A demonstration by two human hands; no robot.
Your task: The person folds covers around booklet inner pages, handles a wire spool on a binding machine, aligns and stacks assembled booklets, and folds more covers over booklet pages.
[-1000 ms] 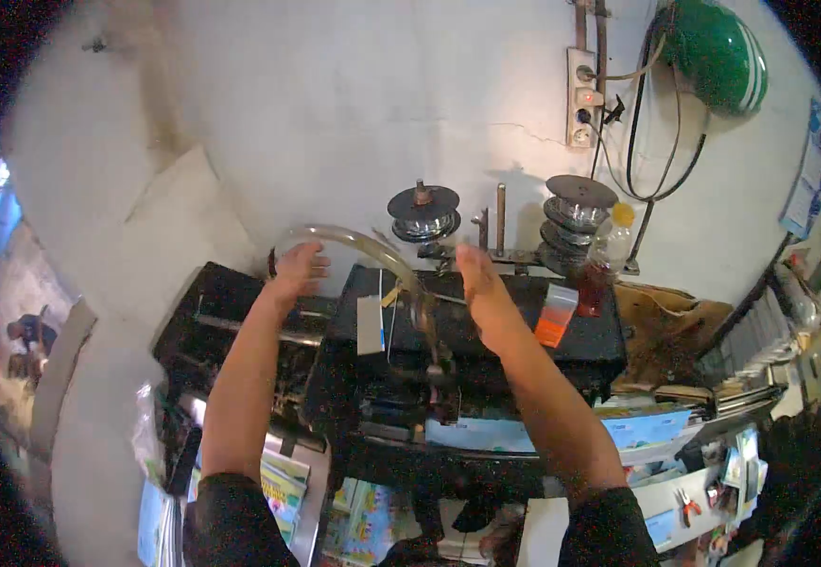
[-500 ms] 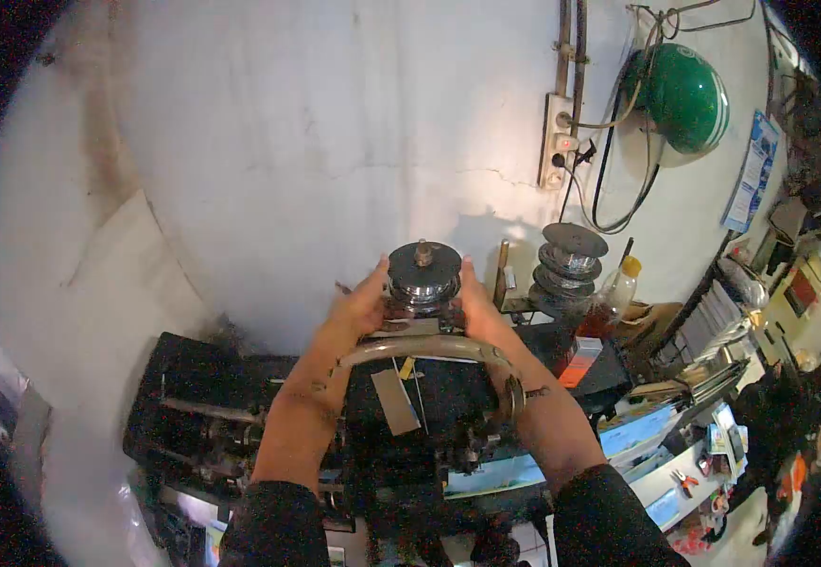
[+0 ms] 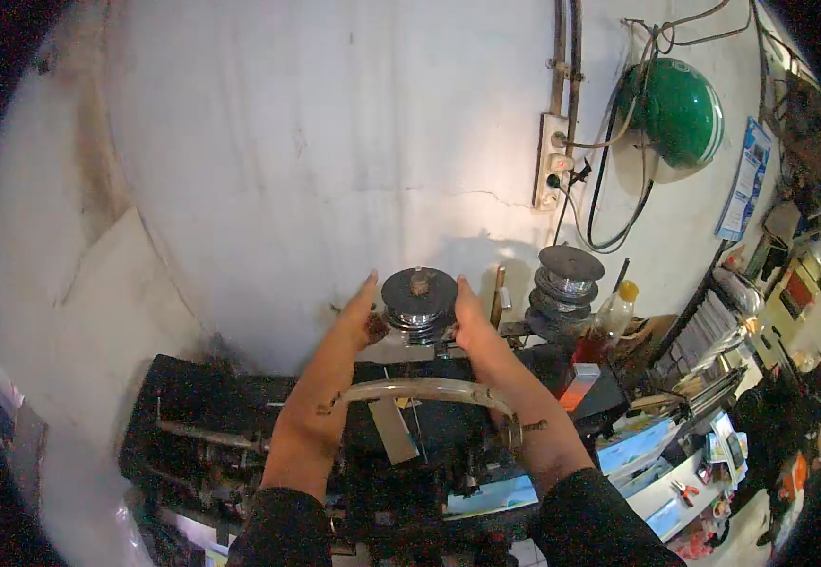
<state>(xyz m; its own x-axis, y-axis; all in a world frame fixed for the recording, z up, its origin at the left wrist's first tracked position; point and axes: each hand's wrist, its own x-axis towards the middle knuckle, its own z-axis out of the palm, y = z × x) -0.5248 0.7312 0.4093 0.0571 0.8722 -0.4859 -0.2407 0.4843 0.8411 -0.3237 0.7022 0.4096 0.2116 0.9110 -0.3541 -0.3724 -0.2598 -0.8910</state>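
A dark spool point(image 3: 419, 293) wound with silvery wire sits on an upright spindle near the wall. My left hand point(image 3: 363, 317) is at its left side and my right hand point(image 3: 469, 312) at its right side, the fingers pointing up. Both palms face the spool, and the fingertips rest at or very near its rim; contact is hard to make out. A curved translucent tube point(image 3: 420, 388) arches over the black machine in front of my forearms. Behind it a strip of brown card point(image 3: 392, 430) lies on the machine top.
More wire spools point(image 3: 566, 288) are stacked at the right, beside a yellow-capped bottle point(image 3: 609, 321) and an orange-white box point(image 3: 579, 387). A power strip point(image 3: 550, 163) and green helmet point(image 3: 680, 113) hang on the wall. Pliers point(image 3: 684, 492) lie at the lower right.
Both hands have moved inward from wide apart to the two sides of the spool. The view has shifted, so the spool and machine appear lower in the frame.
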